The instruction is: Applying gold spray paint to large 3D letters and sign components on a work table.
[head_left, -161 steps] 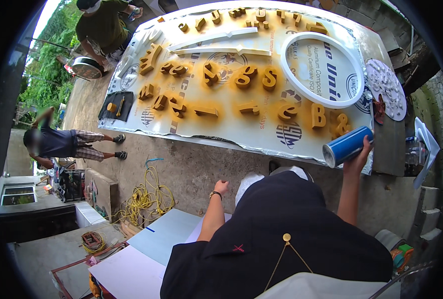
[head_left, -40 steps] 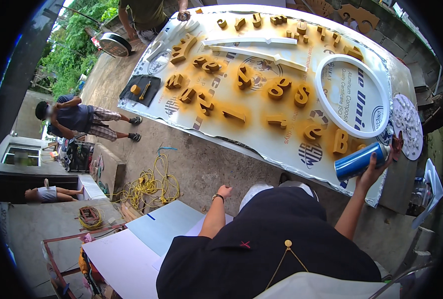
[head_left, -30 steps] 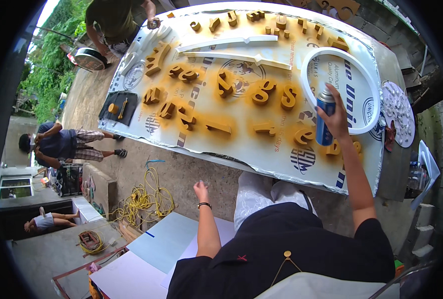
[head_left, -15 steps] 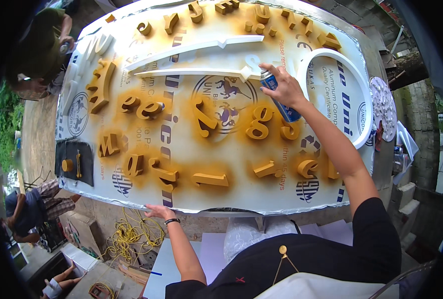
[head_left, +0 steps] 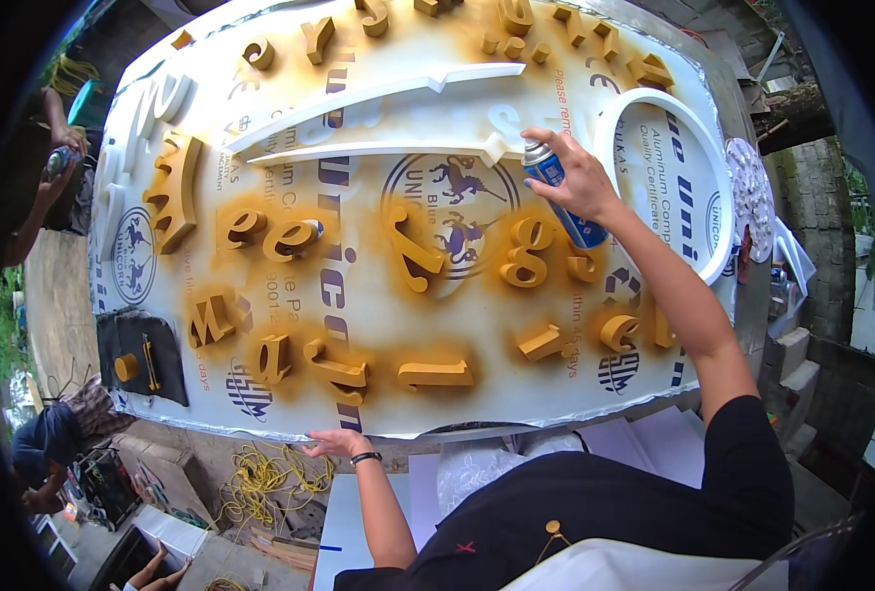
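My right hand (head_left: 587, 182) is wrapped around a blue spray can (head_left: 585, 233), held tilted above the large printed panel (head_left: 260, 197), just right of the pointed end of a white curved strip (head_left: 388, 151). On the near edge of the panel rests my left hand (head_left: 334, 443), fingers stretched out and nothing in them. Below the can sits a rounded ochre letter (head_left: 526, 252) among several more ochre letters. Ochre overspray surrounds them on the panel. To the right of my right hand lies a big white ring (head_left: 724, 187).
At the far left another person holds a spray can (head_left: 60, 161). Unpainted white letters (head_left: 160, 103) lie near that corner. A dark sheet (head_left: 166, 345) bears small ochre pieces. Yellow cord (head_left: 265, 483) is heaped below the panel. A white scalloped disc (head_left: 749, 207) stands at the right.
The whole view has shifted slightly. My right hand and its can now sit a little right of the strip's tip. At the far left, the other person's hands and can have moved.
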Demonstrator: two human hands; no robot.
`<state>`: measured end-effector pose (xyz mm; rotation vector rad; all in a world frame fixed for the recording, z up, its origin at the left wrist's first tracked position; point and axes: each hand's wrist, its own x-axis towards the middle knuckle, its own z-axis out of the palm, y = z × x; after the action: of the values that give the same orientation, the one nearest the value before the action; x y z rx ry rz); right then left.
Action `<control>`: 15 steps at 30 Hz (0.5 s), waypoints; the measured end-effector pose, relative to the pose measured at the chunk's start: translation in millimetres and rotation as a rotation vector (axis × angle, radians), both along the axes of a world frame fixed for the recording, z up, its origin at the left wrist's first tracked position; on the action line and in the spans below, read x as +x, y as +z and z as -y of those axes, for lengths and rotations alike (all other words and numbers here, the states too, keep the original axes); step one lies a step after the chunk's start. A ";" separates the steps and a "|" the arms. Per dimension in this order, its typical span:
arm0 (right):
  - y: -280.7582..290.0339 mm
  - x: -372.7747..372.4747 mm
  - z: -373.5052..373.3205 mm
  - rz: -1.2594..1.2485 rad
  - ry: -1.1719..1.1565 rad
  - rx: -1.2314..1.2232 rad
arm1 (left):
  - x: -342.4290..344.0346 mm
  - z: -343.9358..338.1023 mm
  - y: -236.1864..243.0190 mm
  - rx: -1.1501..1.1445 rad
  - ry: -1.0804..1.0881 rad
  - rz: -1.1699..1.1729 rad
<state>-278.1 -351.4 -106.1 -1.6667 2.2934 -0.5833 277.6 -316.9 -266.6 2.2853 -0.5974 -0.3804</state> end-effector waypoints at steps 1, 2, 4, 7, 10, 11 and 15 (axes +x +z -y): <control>2.0 0.8 -0.2 0.009 0.007 -0.046 | -2.8 0.6 2.1 -0.005 0.011 -0.012; 5.5 3.4 0.0 0.006 0.007 -0.043 | -7.7 1.5 7.0 -0.002 0.010 -0.014; 12.1 8.2 1.5 0.028 -0.007 0.001 | -17.8 3.8 15.9 0.033 0.009 0.000; 12.3 11.6 3.8 0.003 -0.020 0.025 | -12.5 3.3 15.8 0.047 -0.001 0.026; 15.8 11.9 3.9 -0.022 -0.029 -0.002 | -15.7 4.2 19.7 0.040 -0.008 0.039; 16.1 11.8 4.2 -0.022 -0.027 0.000 | -13.1 3.4 16.5 0.042 -0.006 0.039; 17.6 8.4 2.0 -0.013 -0.040 0.001 | -8.5 1.1 7.8 0.058 -0.023 0.069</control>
<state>-269.7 -353.4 -88.5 -1.6323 2.3412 -0.5809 269.1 -318.1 -258.8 2.3567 -0.6554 -0.3342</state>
